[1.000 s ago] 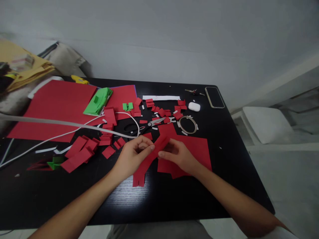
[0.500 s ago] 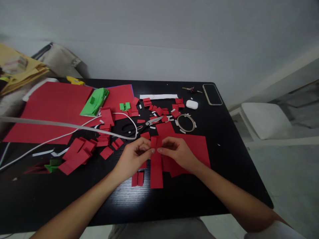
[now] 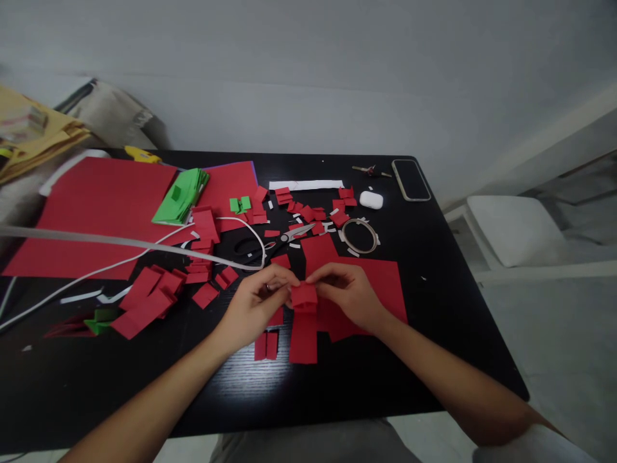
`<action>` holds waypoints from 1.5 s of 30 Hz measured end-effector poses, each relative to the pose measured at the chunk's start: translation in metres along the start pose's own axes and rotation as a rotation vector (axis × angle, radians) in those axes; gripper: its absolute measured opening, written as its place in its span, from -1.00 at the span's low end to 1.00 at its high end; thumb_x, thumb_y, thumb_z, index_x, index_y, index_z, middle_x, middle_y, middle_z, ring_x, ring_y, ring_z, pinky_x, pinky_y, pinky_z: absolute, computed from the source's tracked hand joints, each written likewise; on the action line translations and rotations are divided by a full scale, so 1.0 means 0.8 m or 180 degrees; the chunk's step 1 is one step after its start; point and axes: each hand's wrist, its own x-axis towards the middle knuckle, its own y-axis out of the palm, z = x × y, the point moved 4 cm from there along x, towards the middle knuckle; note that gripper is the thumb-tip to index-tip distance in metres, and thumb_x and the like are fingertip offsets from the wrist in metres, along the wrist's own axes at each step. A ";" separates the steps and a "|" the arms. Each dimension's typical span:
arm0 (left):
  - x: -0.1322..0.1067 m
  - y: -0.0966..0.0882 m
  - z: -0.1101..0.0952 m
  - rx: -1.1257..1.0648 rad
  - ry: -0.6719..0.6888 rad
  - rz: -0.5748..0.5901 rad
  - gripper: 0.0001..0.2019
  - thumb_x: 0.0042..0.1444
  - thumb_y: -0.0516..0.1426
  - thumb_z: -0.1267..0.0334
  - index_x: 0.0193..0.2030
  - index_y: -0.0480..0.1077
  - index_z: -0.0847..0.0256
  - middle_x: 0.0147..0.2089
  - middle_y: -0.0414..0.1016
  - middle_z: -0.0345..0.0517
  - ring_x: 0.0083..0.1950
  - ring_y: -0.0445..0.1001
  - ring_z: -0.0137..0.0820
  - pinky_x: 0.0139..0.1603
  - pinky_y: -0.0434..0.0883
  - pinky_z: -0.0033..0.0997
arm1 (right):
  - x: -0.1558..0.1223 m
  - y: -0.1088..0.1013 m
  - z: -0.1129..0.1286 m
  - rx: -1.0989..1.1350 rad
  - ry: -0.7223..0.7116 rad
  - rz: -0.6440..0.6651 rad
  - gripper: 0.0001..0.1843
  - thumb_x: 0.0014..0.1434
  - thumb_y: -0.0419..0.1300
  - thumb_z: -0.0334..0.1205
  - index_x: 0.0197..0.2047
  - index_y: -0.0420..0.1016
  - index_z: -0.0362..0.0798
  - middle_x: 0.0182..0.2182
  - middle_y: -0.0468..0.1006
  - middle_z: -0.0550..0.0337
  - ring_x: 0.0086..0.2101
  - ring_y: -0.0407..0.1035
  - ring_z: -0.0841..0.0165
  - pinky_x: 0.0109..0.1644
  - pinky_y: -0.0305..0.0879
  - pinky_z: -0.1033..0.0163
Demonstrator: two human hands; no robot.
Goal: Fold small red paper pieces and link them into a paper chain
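A red paper strip (image 3: 303, 341) runs toward me across the black table, its far end folded over into a short flap. My left hand (image 3: 258, 305) pinches the left side of the fold between thumb and fingers. Opposite it, my right hand (image 3: 349, 296) grips the fold's right corner in the same way. Under and beyond my right hand lie larger red paper sheets (image 3: 380, 289). A small folded red paper piece (image 3: 266, 346) rests just left of the strip. Black-handled scissors (image 3: 292, 235) lie beyond my hands, blades pointing right.
A white cable (image 3: 144, 243) loops in from the left. Folded red pieces (image 3: 152, 299), a green paper stack (image 3: 180, 196) and a large red sheet (image 3: 96, 218) lie leftward. A ring (image 3: 359, 236), white case (image 3: 371, 200), keys (image 3: 371, 170) and phone (image 3: 411, 180) sit at right.
The far end of the red strip, flat before, is now bent over toward me. Both hands have shifted their fingertips to the top of that fold.
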 end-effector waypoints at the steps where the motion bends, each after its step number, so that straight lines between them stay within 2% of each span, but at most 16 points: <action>1: 0.000 -0.001 -0.001 0.0047 -0.0006 0.0001 -0.91 0.25 0.19 0.35 -0.22 0.56 0.19 -0.36 0.59 -0.19 -0.36 0.55 -0.44 -0.29 0.49 -0.48 | 0.000 -0.001 0.001 -0.0040 -0.0013 0.0021 -0.91 0.09 0.40 -0.27 -0.29 0.74 0.07 -0.34 0.71 0.22 -0.29 0.56 0.32 -0.14 0.45 0.20; 7: -0.004 -0.003 -0.001 0.0587 0.0091 -0.0006 -0.85 0.29 0.16 0.34 -0.21 0.59 0.18 -0.31 0.64 -0.14 -0.31 0.58 -0.40 -0.27 0.49 -0.46 | -0.004 -0.003 0.007 -0.0108 -0.0054 0.0112 -0.86 0.20 0.31 -0.22 -0.21 0.73 0.07 -0.23 0.73 0.17 -0.16 0.58 0.26 -0.01 0.48 0.13; 10: -0.007 -0.003 -0.005 0.1094 0.0454 0.0009 -0.81 0.34 0.11 0.35 -0.16 0.59 0.17 -0.21 0.66 -0.08 -0.21 0.61 -0.36 -0.18 0.50 -0.42 | -0.004 0.000 0.006 -0.0042 0.0026 0.0028 -0.79 0.17 0.41 -0.12 -0.11 0.68 0.06 -0.20 0.72 0.16 -0.15 0.59 0.26 -0.03 0.51 0.15; 13: -0.010 -0.002 -0.014 0.1377 0.0878 0.0098 -0.77 0.37 0.08 0.40 -0.11 0.59 0.15 -0.11 0.66 -0.04 -0.09 0.63 -0.34 -0.05 0.51 -0.37 | -0.004 0.004 0.003 -0.0301 0.0099 0.0081 -0.78 0.17 0.44 -0.06 -0.17 0.67 0.01 -0.25 0.71 0.14 -0.22 0.59 0.27 -0.09 0.51 0.17; 15: -0.011 0.000 -0.018 0.1428 0.1000 0.0202 -0.75 0.37 0.06 0.43 -0.10 0.57 0.15 -0.07 0.65 -0.03 -0.06 0.62 -0.34 -0.02 0.51 -0.36 | -0.003 0.006 0.003 -0.0450 0.0060 0.0108 -0.80 0.20 0.42 -0.05 -0.22 0.68 0.00 -0.28 0.72 0.14 -0.25 0.58 0.29 -0.13 0.50 0.19; 18: -0.013 0.000 -0.018 0.1322 0.0909 0.0243 -0.83 0.33 0.09 0.43 -0.16 0.51 0.17 -0.07 0.63 -0.02 -0.06 0.62 -0.32 -0.04 0.52 -0.35 | -0.005 0.005 0.003 -0.0516 -0.0073 0.0014 -0.81 0.20 0.42 -0.06 -0.22 0.69 0.01 -0.29 0.73 0.16 -0.27 0.59 0.29 -0.16 0.50 0.20; 21: -0.014 -0.003 -0.009 0.1014 0.0557 -0.0020 -0.96 0.31 0.18 0.33 -0.13 0.42 0.16 -0.09 0.62 -0.04 -0.08 0.62 -0.31 -0.06 0.53 -0.37 | -0.008 0.004 0.002 -0.0684 -0.0227 -0.0091 -0.82 0.21 0.42 -0.06 -0.20 0.70 0.03 -0.28 0.73 0.16 -0.27 0.60 0.27 -0.16 0.52 0.19; 25: -0.013 -0.002 -0.001 0.1043 0.0247 -0.0237 -0.81 0.33 0.23 0.19 0.02 0.46 0.14 -0.15 0.65 -0.12 -0.16 0.62 -0.37 -0.10 0.53 -0.42 | -0.013 0.005 0.006 -0.0927 -0.0460 -0.0120 -0.86 0.25 0.40 -0.08 -0.17 0.70 0.06 -0.25 0.74 0.16 -0.24 0.62 0.25 -0.11 0.55 0.17; 30: -0.009 0.001 -0.007 0.1290 0.0452 -0.0199 -0.85 0.36 0.20 0.19 -0.13 0.60 0.15 -0.23 0.68 -0.17 -0.25 0.61 -0.42 -0.18 0.49 -0.47 | -0.015 0.007 0.010 -0.1047 -0.0574 -0.0165 -0.89 0.26 0.40 -0.10 -0.19 0.70 0.08 -0.26 0.74 0.17 -0.25 0.63 0.25 -0.12 0.56 0.16; 39: -0.013 -0.002 -0.011 0.1411 0.0602 -0.0287 -0.87 0.35 0.22 0.22 -0.14 0.62 0.14 -0.20 0.72 -0.15 -0.22 0.65 -0.39 -0.16 0.51 -0.48 | -0.017 0.009 0.013 -0.0874 -0.0482 -0.0118 -0.85 0.23 0.42 -0.09 -0.16 0.69 0.06 -0.24 0.74 0.16 -0.25 0.64 0.26 -0.12 0.58 0.18; 45: -0.015 -0.001 -0.014 0.1560 0.0754 -0.0286 -0.90 0.33 0.24 0.26 -0.12 0.62 0.14 -0.19 0.73 -0.15 -0.19 0.67 -0.37 -0.14 0.51 -0.48 | -0.018 0.008 0.017 -0.1054 -0.0543 -0.0141 -0.87 0.30 0.35 -0.10 -0.19 0.69 0.06 -0.27 0.74 0.16 -0.26 0.63 0.25 -0.12 0.56 0.17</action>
